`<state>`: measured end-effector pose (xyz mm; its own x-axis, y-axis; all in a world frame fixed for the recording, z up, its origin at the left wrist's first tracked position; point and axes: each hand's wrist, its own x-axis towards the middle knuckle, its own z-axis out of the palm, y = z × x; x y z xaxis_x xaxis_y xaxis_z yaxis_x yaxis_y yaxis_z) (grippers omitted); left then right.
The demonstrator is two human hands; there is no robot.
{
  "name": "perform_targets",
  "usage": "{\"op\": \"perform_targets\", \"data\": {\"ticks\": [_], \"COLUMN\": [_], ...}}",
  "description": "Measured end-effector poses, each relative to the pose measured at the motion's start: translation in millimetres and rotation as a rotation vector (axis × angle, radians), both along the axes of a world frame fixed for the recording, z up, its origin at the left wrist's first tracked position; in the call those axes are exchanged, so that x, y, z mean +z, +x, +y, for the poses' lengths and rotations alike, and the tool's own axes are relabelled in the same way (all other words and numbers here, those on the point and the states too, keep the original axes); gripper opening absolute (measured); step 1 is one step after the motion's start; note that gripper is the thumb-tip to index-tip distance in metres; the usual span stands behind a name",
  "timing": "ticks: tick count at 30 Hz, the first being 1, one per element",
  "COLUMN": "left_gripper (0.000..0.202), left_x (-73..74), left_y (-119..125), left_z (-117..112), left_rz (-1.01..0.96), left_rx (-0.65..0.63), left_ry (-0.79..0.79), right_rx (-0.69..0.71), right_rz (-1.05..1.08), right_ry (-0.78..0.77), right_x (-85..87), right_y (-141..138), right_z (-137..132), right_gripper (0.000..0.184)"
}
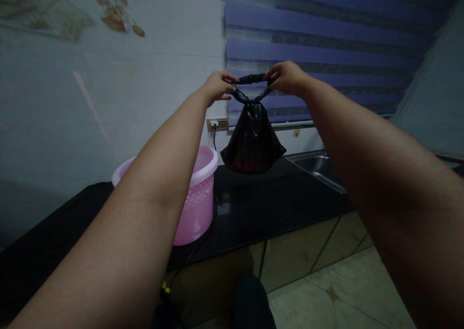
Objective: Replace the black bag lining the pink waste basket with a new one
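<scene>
A black plastic bag (253,143) hangs in the air above the counter, held up by its twisted handles. Its neck is drawn together and the lower part bulges around contents I cannot make out. My left hand (219,86) pinches the left side of the handle loop. On the other side, my right hand (285,77) grips the loop between thumb and fingers. Both arms are stretched forward at about the same height.
A pink plastic basket (197,213) stands on the black countertop (250,218), partly behind my left forearm. Right of the bag is a steel sink (321,167). A plugged-in cord runs from a wall socket (217,124). Behind hangs a purple striped blind (326,44).
</scene>
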<state>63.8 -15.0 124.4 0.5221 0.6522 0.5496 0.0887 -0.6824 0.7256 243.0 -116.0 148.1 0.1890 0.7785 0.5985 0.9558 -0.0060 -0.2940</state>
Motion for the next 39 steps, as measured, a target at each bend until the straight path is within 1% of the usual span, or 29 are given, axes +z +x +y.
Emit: {"op": "perform_targets", "data": {"ticks": [3, 8, 13, 19, 22, 31, 35, 39], "left_gripper": [0.039, 0.038, 0.037, 0.036, 0.035, 0.035, 0.034, 0.037], "left_x": [-1.8, -5.1, -8.5, -13.3, -14.9, -21.5, -24.8, -28.3], "left_y": [0.0, -0.5, 0.1, 0.1, 0.0, 0.2, 1.8, 3.4], "left_z": [1.3, 5.7, 9.2, 11.6, 12.5, 16.6, 22.2, 29.2], "left_rz": [0.009, -0.006, 0.024, 0.038, 0.051, 0.084, 0.072, 0.064], "left_rx": [0.0, -0.044, -0.011, -0.003, 0.004, -0.019, -0.034, -0.039], "left_ry": [-0.005, -0.029, -0.026, -0.018, -0.019, -0.026, -0.031, -0.052], "right_rx": [0.018, 0.01, 0.003, 0.031, 0.021, 0.016, 0.021, 0.035], "right_rz": [0.024, 0.009, 0.019, 0.041, 0.069, 0.111, 0.099, 0.057], "right_ry": [-0.005, -0.008, -0.036, -0.042, -0.054, -0.081, -0.084, -0.083], "right_x": [-2.4, -6.1, -8.7, -13.5, -15.4, -22.3, -24.4, -26.0], "right_y": [0.4, 2.5, 2.5, 3.8, 2.4, 5.8, 8.6, 9.8], "right_z": [0.2, 3.4, 5.6, 9.1, 8.0, 13.7, 15.5, 15.7], "right_gripper": [0.047, 0.046, 0.048, 0.047, 0.047, 0.048, 0.049, 0.05]}}
